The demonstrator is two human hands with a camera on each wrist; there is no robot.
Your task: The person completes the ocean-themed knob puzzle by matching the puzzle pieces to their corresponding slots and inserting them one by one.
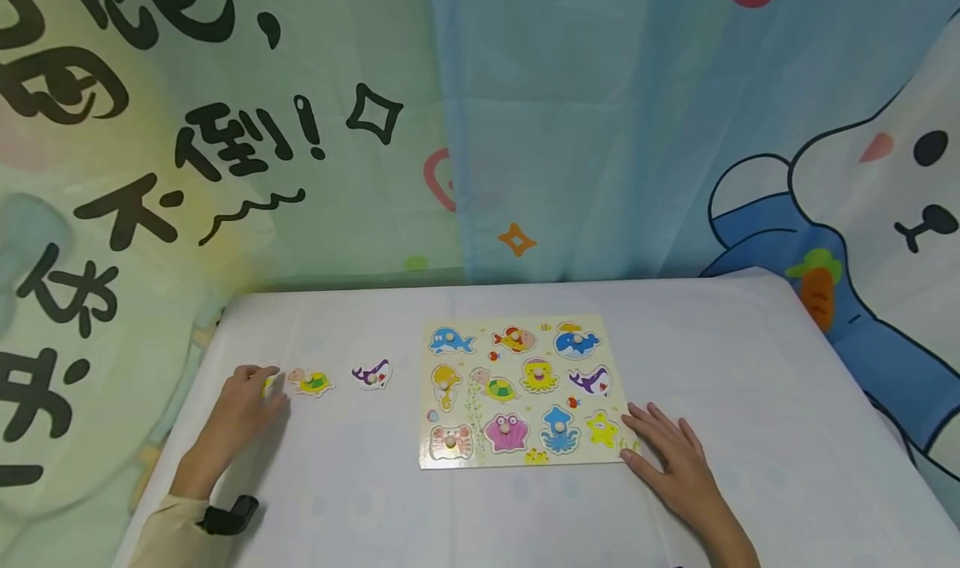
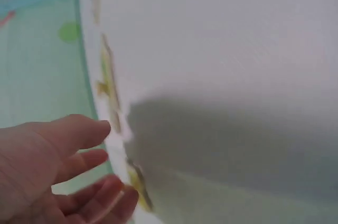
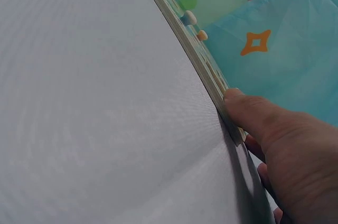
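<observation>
A wooden peg puzzle board (image 1: 480, 397) with sea-animal pictures lies flat on the white table. My right hand (image 1: 675, 464) rests at its right edge, fingers extended and thumb (image 3: 240, 102) on the lower right corner. At the far left, my left hand (image 1: 243, 405) is over a small yellow puzzle piece (image 1: 267, 386), mostly hidden by the fingers. In the left wrist view the fingertips (image 2: 129, 200) are right at this yellow piece, with the thumb held apart. Beside that hand lie a turtle piece (image 1: 313, 383) and a purple whale piece (image 1: 372, 374).
The white tablecloth (image 1: 360, 501) covers the table, whose back edge meets a printed curtain (image 1: 555, 134). Knobs (image 3: 189, 18) stick up from the board's pieces. A black band (image 1: 228, 515) is on the left wrist.
</observation>
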